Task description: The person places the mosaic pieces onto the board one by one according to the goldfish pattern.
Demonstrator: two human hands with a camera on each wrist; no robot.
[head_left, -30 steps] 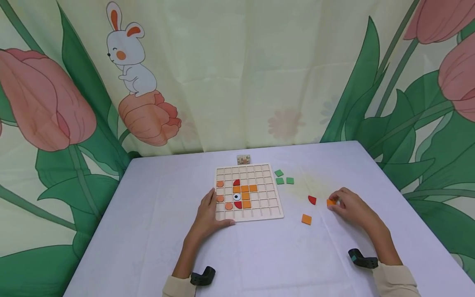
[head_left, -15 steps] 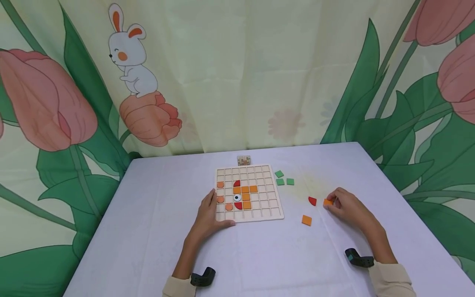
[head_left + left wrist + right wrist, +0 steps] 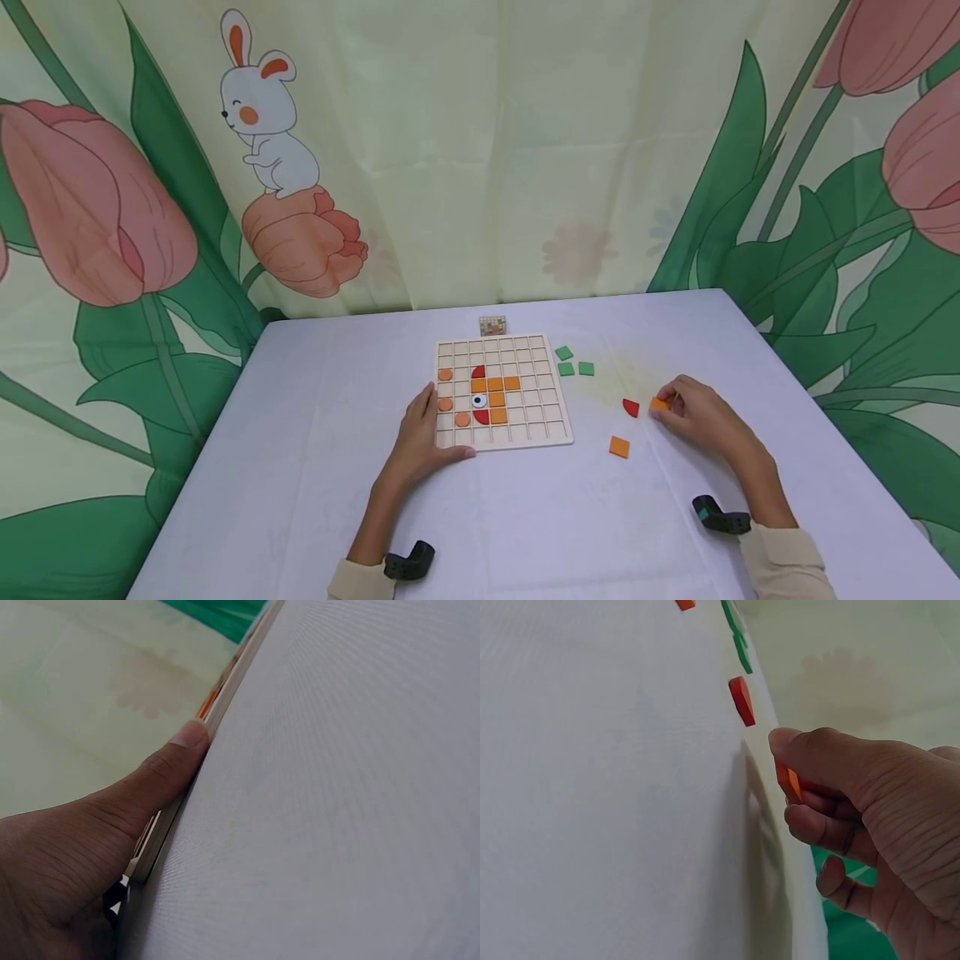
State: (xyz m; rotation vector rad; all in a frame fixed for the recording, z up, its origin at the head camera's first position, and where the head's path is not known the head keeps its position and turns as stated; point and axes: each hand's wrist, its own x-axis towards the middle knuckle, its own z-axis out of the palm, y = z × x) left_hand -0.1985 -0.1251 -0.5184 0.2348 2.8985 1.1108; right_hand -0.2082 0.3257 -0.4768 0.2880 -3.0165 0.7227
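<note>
Fingertips of the right hand (image 3: 701, 417) pinch an orange square tile (image 3: 659, 404), just above the desk (image 3: 315, 467) at 3 o'clock of the wooden grid board (image 3: 504, 389). Holding it by its edges and level would help it drop flat into a cell. The left hand (image 3: 420, 437), thumb along the near edge, steadies the board's 7 o'clock corner.

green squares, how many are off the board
3, all on the table just right of the wooden board's far corner: one farthest back, two side by side nearer. None seems hidden.
</note>
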